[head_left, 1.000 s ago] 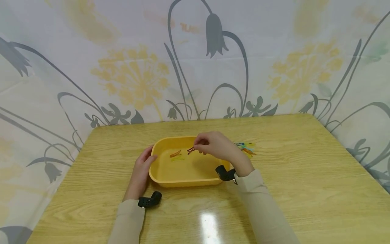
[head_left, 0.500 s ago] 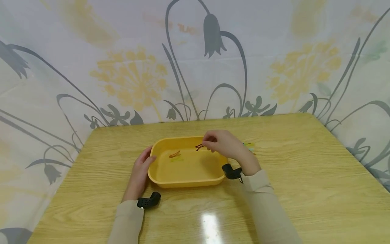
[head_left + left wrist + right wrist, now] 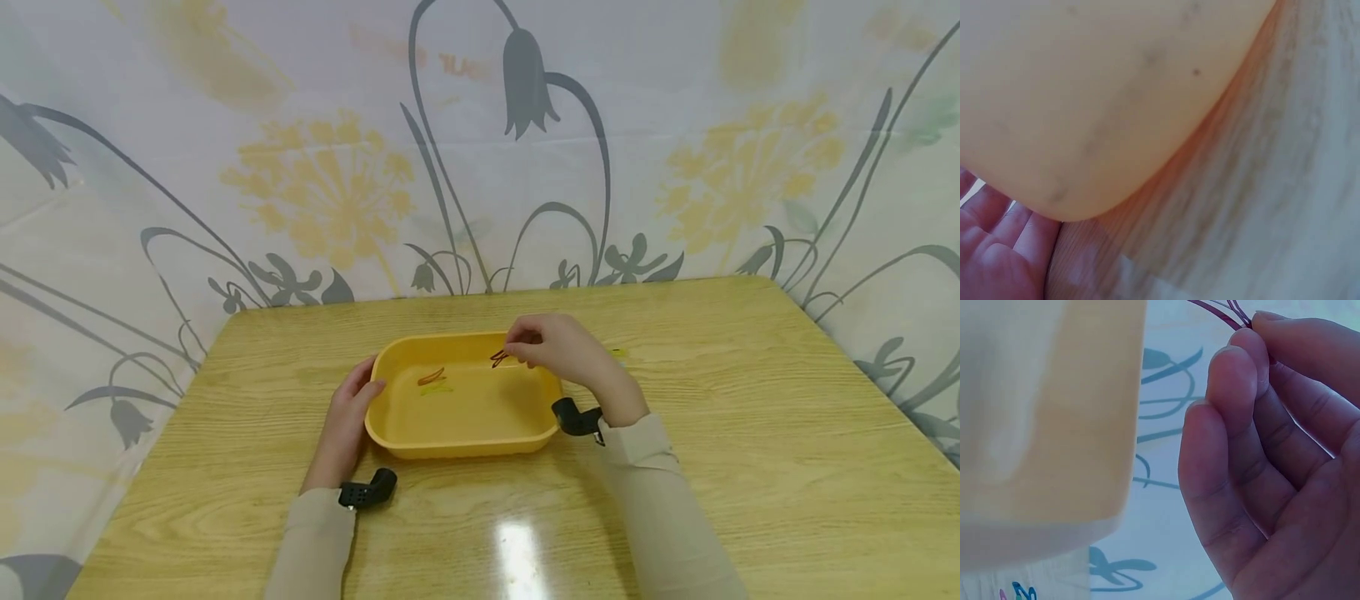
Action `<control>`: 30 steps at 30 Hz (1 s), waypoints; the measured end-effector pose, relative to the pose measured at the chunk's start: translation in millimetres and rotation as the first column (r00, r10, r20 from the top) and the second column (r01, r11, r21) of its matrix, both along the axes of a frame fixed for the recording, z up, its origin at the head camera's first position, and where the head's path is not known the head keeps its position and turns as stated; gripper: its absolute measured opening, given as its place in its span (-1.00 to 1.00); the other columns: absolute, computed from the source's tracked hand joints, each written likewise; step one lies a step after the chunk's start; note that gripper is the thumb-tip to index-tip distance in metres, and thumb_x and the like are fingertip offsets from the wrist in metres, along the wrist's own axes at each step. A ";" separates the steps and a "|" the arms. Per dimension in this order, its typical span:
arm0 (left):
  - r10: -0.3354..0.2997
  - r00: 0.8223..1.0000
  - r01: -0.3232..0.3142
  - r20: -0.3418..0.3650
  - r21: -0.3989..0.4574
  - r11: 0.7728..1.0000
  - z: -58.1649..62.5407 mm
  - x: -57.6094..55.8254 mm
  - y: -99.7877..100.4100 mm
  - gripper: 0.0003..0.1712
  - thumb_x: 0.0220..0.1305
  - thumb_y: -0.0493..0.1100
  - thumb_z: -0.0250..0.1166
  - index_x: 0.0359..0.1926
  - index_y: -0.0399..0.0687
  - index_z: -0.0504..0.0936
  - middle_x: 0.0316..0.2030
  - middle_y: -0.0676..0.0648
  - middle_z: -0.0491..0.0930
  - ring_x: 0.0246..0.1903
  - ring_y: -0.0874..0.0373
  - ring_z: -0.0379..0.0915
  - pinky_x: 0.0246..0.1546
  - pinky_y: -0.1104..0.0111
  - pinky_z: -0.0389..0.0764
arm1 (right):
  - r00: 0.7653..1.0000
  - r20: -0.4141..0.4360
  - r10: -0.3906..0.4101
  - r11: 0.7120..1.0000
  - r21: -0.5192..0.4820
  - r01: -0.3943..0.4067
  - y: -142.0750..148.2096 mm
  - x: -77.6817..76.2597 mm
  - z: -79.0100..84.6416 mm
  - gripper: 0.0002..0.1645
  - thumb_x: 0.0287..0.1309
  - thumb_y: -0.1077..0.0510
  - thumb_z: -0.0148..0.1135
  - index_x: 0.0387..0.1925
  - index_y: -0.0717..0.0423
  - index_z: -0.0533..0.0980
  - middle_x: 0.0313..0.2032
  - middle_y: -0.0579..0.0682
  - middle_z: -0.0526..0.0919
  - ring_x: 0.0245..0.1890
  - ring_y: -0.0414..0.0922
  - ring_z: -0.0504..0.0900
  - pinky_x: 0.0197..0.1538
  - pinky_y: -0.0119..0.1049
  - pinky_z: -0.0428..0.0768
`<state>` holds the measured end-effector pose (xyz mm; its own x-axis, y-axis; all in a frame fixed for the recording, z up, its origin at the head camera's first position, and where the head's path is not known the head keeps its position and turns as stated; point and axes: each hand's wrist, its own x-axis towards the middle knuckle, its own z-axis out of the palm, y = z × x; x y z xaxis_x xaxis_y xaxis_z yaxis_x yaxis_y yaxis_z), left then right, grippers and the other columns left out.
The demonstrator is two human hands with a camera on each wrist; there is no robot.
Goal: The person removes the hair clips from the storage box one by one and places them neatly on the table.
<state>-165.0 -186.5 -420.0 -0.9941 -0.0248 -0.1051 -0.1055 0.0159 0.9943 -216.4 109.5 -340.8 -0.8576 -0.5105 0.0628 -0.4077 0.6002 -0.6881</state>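
A shallow yellow plastic tray (image 3: 465,451) sits on the wooden table. Its left end is gripped by my left hand (image 3: 350,417), thumb over the rim and fingers along the outer wall; the left wrist view has the tray's outside (image 3: 1116,94) beside the fingers (image 3: 1035,240). Over the tray's far right part, my right hand (image 3: 558,350) pinches a dark red snap hair clip (image 3: 498,358) between thumb and fingertips. In the right wrist view the clip's thin loops (image 3: 1225,311) stick out past the fingertips. Inside the tray lie an orange clip (image 3: 431,377) and a yellow clip (image 3: 436,390).
Right of the tray, a bit of a yellow clip (image 3: 618,353) shows past my right wrist. A blue clip (image 3: 1024,590) lies on the table beyond the tray in the right wrist view. A flower-patterned wall covering (image 3: 465,167) stands behind the table (image 3: 765,433).
My right hand has moved right and slightly away with the dark red hair clip, hiding more of the clips beside the tray. My left hand stays on the tray's end.
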 end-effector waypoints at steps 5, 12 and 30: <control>-0.005 1.000 0.005 0.012 0.017 1.000 11.8 6.0 4.8 -0.48 0.31 -0.15 -0.04 0.29 -0.03 0.18 0.25 0.02 0.16 0.19 0.15 0.12 0.17 0.25 0.18 | 1.000 0.016 -0.007 1.000 -0.021 0.007 5.1 -2.0 -1.5 -0.87 0.13 0.02 0.14 -0.33 -0.06 0.53 -0.45 -0.15 0.58 -0.49 -0.14 0.53 -0.40 -0.26 0.52; 0.000 1.000 0.000 0.010 0.004 1.000 9.4 5.5 4.1 -0.49 0.31 -0.14 -0.03 0.28 0.00 0.20 0.23 0.03 0.19 0.16 0.16 0.16 0.14 0.27 0.22 | 0.998 0.062 -0.032 0.998 -0.052 0.035 15.0 -7.3 -6.9 -0.86 0.12 0.03 0.15 -0.33 -0.02 0.53 -0.41 -0.08 0.59 -0.43 -0.06 0.56 -0.35 -0.29 0.53; 0.008 1.000 -0.008 -0.007 -0.035 0.999 -2.6 -1.3 1.6 -0.48 0.31 -0.07 -0.01 0.28 0.07 0.20 0.23 0.09 0.19 0.14 0.22 0.17 0.11 0.31 0.27 | 0.987 0.133 -0.089 0.991 -0.089 0.101 34.4 -15.9 -16.6 -0.83 0.15 0.09 0.11 -0.29 0.10 0.50 -0.40 0.01 0.56 -0.42 -0.05 0.53 -0.26 -0.12 0.55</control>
<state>-166.2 -184.9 -422.7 -0.9946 -0.0360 -0.0974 -0.0991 0.0496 0.9938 -232.3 143.9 -357.4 -0.9061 -0.4231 -0.0066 -0.2561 0.5609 -0.7872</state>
